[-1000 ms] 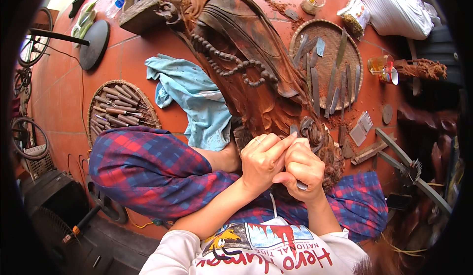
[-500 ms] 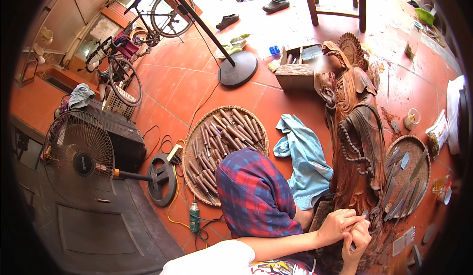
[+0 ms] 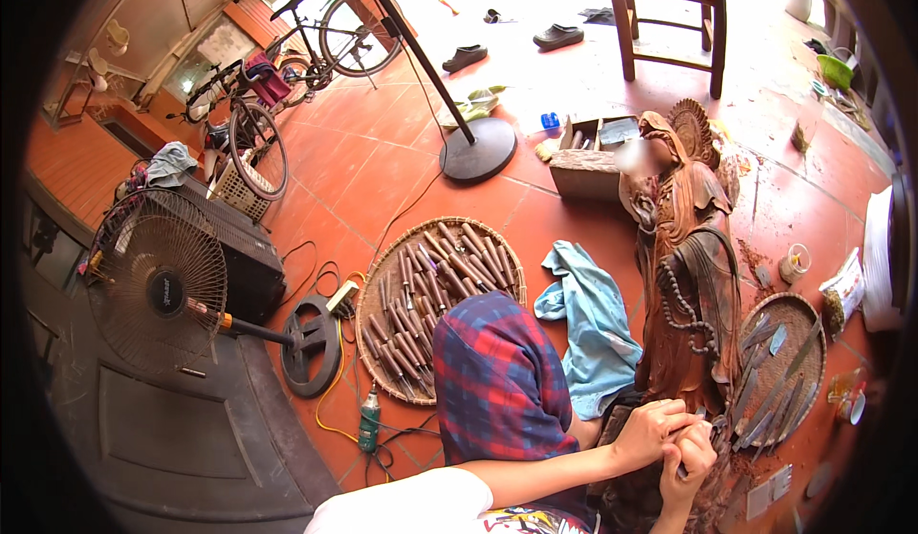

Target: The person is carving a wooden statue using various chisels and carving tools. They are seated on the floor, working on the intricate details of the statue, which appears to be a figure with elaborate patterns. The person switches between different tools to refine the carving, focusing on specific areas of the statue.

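A carved brown wooden statue of a robed figure with a bead string lies along the floor, its lower end by my hands. My left hand is closed at its base, fingers pressed against the right. My right hand is wrapped round a slim carving tool, mostly hidden by the fingers; only a bit of grey metal shows. Red and blue plaid cloth covers my bent leg, left of the hands. A light blue cloth lies between leg and statue.
A round woven tray holds many wooden-handled chisels. Another woven tray, right of the statue, bears flat metal files. Around stand a fan, a wooden box, a stool, a green power tool and bicycles.
The whole view has tilted slightly, so the scene sits lower and a hat on the stool shows. Both hands stay closed together at the statue's base, with little change of grip.
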Motion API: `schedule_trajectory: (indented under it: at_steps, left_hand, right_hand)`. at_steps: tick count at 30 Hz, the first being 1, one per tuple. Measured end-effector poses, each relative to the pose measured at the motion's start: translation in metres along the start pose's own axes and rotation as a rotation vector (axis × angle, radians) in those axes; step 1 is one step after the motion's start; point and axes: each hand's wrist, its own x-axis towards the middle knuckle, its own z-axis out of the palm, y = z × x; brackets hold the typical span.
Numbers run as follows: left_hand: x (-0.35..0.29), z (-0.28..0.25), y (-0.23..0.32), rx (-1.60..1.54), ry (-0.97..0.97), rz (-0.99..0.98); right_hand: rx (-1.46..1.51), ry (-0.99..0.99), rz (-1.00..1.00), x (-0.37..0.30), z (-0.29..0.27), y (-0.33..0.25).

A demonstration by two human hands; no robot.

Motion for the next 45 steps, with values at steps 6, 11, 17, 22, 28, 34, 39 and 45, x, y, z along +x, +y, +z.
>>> schedule_trajectory:
  at_steps: [6,11,17,22,28,34,39,45]
  left_hand:
    - [-0.016,0.019,0.0,-0.04,-0.037,-0.036]
    - [-0.009,0.014,0.001,-0.05,-0.015,-0.072]
    - [-0.01,0.008,0.004,-0.044,-0.064,-0.093]
    - [-0.007,0.0,0.011,0.03,-0.086,-0.06]
    - [0.006,-0.002,0.012,-0.022,-0.027,-0.079]
    - [0.001,0.004,0.021,-0.055,0.027,-0.1]
    - [0.001,-0.001,0.015,-0.047,0.048,-0.109]
    - [0.013,-0.004,0.008,-0.044,0.11,-0.137]
  right_hand:
    - [0.01,-0.002,0.066,-0.011,-0.011,-0.002]
    - [-0.007,0.028,-0.027,-0.005,-0.004,-0.002]
    - [0.009,0.028,0.028,-0.005,-0.005,-0.004]
    - [0.03,0.025,0.003,-0.016,-0.006,0.0]
    - [0.009,-0.044,-0.019,-0.003,-0.015,-0.001]
    - [0.104,-0.073,0.014,-0.02,-0.023,-0.003]
    - [0.15,-0.089,-0.047,-0.015,-0.015,0.006]
    - [0.155,-0.072,-0.05,-0.002,-0.007,0.015]
